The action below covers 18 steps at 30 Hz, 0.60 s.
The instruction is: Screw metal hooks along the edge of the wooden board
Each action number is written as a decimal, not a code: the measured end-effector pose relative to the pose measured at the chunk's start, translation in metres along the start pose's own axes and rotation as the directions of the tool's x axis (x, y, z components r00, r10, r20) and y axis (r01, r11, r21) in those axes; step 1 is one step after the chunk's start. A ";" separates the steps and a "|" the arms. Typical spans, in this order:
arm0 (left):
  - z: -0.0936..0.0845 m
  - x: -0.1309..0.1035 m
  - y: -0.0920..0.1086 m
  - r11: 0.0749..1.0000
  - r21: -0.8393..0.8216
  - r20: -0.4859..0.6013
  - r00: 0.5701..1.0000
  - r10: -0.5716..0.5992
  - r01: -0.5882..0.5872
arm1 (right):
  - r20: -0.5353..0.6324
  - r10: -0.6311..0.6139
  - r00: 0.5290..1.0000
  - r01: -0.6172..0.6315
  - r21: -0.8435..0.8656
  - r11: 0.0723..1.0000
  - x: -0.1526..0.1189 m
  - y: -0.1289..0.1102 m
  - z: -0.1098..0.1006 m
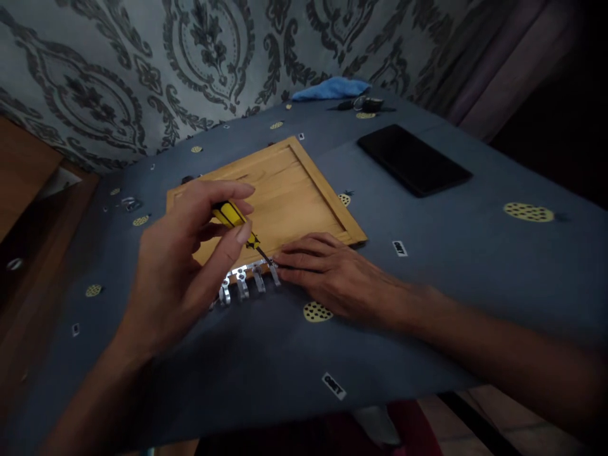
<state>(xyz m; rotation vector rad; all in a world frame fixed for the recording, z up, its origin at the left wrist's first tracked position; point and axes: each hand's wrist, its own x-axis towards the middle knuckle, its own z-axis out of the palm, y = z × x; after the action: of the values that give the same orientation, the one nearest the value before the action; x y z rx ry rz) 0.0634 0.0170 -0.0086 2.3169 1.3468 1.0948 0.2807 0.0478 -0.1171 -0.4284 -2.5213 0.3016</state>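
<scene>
My left hand [185, 253] is closed around the yellow and black handle of a screwdriver [232, 216]. The screwdriver slants down to the right, its tip at the rightmost metal hook of a hook rack [242, 278]. This row of silver hooks lies along the near edge of a framed wooden panel [280, 190], partly behind my left hand. My right hand [327, 272] rests on the panel's near right part, fingers stretched out and lying flat, fingertips beside the screwdriver tip. Its thumb is hidden, and whether a screw sits under the tip is too small to tell.
A dark blue tablecloth with pineapple prints covers the table [427, 266]. Right of the panel lies a black phone or tablet [413, 158]. Farther back are keys [363, 104] and a blue cloth [330, 88]. Small clear or metallic bits [130, 204] lie at left. Patterned fabric hangs behind.
</scene>
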 end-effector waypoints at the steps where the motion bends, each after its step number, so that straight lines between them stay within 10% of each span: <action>1: 0.001 0.000 -0.001 0.999 0.024 -0.010 1.000 0.024 -0.023 | -0.001 -0.006 1.000 0.006 -0.004 1.000 0.000 0.000 0.000; 18: -0.023 0.005 -0.009 0.997 0.065 0.223 0.975 0.018 -0.033 | 0.016 -0.004 1.000 0.005 -0.052 0.999 0.003 0.000 0.001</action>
<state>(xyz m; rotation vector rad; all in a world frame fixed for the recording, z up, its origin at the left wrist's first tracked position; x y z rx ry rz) 0.0424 0.0224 0.0042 2.4270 1.2913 0.7774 0.2782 0.0486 -0.1163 -0.4419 -2.5497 0.2390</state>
